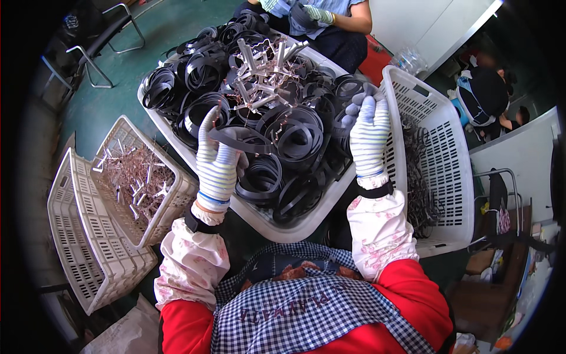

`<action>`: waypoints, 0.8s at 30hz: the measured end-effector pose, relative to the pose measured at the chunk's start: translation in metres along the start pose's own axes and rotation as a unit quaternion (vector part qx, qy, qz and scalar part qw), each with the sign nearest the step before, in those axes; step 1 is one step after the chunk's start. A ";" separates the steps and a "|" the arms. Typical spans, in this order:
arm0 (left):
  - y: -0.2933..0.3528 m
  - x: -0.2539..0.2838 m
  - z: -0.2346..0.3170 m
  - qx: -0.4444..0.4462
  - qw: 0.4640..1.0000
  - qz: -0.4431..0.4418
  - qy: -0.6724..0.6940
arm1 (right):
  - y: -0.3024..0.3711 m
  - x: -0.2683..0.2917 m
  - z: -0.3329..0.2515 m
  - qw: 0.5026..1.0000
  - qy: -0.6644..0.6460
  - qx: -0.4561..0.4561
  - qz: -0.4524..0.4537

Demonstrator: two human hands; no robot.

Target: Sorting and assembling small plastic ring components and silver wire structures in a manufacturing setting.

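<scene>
A large white basket (293,232) in front of me is heaped with coiled black strips (299,133). Over its left front part, my left hand (216,165), in a striped glove with grey fingers, grips a loop of black strip (239,140) between thumb and fingers. At the basket's right edge, beside the neighbouring crate, my right hand (369,133) wears a matching glove. Its fingers are stretched and apart, with nothing seen in them. On top of the coils lies a pile of silver metal bars with copper wires (265,74).
At the left, white crates (79,218) stand together, one holding bars with tangled copper wire (138,183). A tall white crate (451,159) at the right contains black strips (417,177). Across the basket, a co-worker's gloved hands (318,15) handle a dark strip. A chair (109,35) stands far left.
</scene>
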State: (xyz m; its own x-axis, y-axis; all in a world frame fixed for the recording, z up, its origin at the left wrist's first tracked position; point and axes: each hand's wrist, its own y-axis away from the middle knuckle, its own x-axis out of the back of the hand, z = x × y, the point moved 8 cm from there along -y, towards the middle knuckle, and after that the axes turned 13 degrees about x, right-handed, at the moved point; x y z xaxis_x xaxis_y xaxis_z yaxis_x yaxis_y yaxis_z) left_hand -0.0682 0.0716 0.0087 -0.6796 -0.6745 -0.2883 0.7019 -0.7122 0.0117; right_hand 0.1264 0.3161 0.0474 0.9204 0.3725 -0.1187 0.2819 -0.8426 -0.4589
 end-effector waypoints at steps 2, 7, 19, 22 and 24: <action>0.002 -0.005 -0.003 0.008 1.000 0.000 -0.026 | 0.005 -0.008 0.012 0.997 -0.051 -0.049 -0.038; 0.024 -0.038 0.018 -0.233 0.906 -0.014 -0.353 | 0.045 -0.050 0.047 0.925 -0.236 -0.254 -0.155; 0.031 -0.065 0.013 -0.307 0.829 -0.150 -0.442 | 0.064 -0.066 0.020 0.876 -0.287 -0.263 -0.287; 0.029 -0.066 0.009 -0.267 0.844 -0.150 -0.441 | 0.063 -0.067 0.021 0.870 -0.295 -0.272 -0.287; 0.026 -0.065 0.003 -0.225 0.850 -0.144 -0.454 | 0.061 -0.066 0.016 0.914 -0.112 -0.191 -0.340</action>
State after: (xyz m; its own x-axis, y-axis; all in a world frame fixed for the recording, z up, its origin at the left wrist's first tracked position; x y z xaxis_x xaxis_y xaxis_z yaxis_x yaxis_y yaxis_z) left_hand -0.0064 0.0968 0.0304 -0.5779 -0.5020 0.6434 0.3495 -0.8647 -0.3607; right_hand 0.0789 0.2460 0.0130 0.4304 0.8949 -0.1176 0.8818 -0.4447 -0.1571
